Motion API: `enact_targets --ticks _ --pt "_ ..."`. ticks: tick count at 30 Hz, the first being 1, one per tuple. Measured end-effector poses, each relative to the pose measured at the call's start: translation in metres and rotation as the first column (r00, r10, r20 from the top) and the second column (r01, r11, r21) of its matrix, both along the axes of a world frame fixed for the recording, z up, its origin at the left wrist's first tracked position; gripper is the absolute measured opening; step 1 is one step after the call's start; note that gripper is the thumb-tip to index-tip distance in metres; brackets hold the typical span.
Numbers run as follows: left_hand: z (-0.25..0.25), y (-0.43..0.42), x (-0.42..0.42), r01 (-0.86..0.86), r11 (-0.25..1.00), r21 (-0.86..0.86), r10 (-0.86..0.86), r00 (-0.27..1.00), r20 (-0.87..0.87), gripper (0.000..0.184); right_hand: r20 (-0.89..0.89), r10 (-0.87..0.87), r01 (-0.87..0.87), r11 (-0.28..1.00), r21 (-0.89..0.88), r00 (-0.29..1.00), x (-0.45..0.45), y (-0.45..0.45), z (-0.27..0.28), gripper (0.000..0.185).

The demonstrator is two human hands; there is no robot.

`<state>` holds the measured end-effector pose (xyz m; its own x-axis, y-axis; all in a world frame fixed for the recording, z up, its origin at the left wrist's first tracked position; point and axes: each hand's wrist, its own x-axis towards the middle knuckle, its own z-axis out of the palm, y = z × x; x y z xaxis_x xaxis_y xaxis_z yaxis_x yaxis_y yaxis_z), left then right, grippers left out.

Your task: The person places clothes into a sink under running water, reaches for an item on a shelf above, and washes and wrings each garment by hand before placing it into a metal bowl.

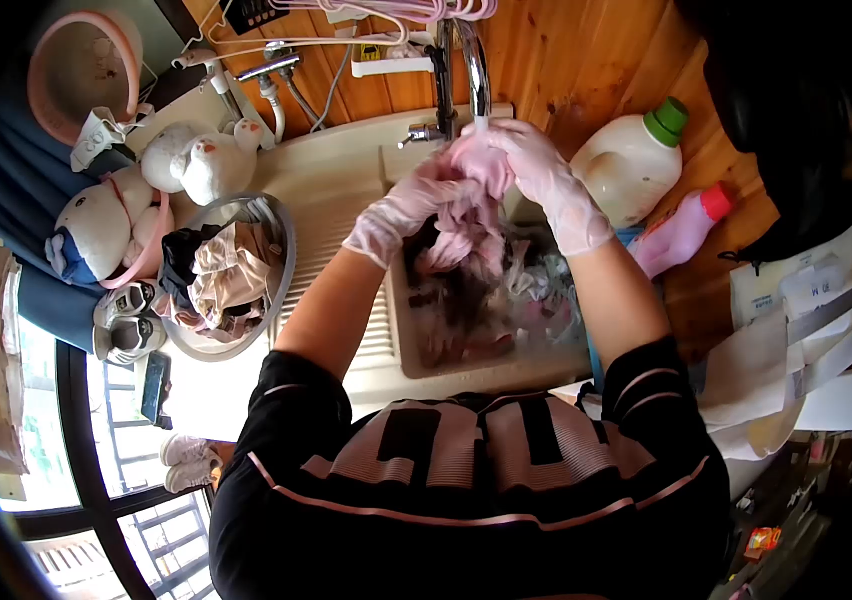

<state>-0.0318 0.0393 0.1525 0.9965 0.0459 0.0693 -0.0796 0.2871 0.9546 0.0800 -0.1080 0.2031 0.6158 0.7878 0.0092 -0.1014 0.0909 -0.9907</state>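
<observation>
Both my hands wear thin whitish gloves and are raised over the sink (466,376), just under the faucet (477,75). A wet pink garment (468,235) is bunched between them, its lower folds hanging toward the basin. My left hand (416,203) grips it from the left. On the right, my right hand (534,172) has its fingers closed on the upper part, close to the spout. Water seems to run onto the cloth there. Below lie soaking clothes (506,310) in cloudy water, dark and pale pieces mixed; their kinds are hard to make out.
Left of the ribbed washboard (331,270) sits a basin (286,240) heaped with clothes. Plush toys (218,168), shoes (128,320) and a phone (156,388) lie beyond. A green-capped detergent jug (636,165) and a red-capped pink bottle (684,232) stand at right. Hangers (386,10) hang above.
</observation>
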Motion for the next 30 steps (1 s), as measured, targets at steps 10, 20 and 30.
enact_targets --ticks 10,20,30 --pt "0.011 0.002 0.035 -0.17 0.805 -0.568 0.133 0.985 -0.106 0.026 0.272 0.009 -0.006 1.0 -0.011 0.962 -0.038 -0.009 -0.059 0.049" --pt "0.042 0.054 -0.046 -0.342 0.691 -0.637 0.351 0.929 -0.118 0.032 0.011 -0.216 0.216 0.975 -0.06 0.976 -0.023 0.007 -0.097 0.046" --pt "-0.081 0.04 -0.055 -0.429 0.765 -0.481 -0.012 0.737 -0.676 0.052 -0.03 -0.085 0.085 0.996 -0.002 0.996 -0.028 0.023 -0.049 0.055"
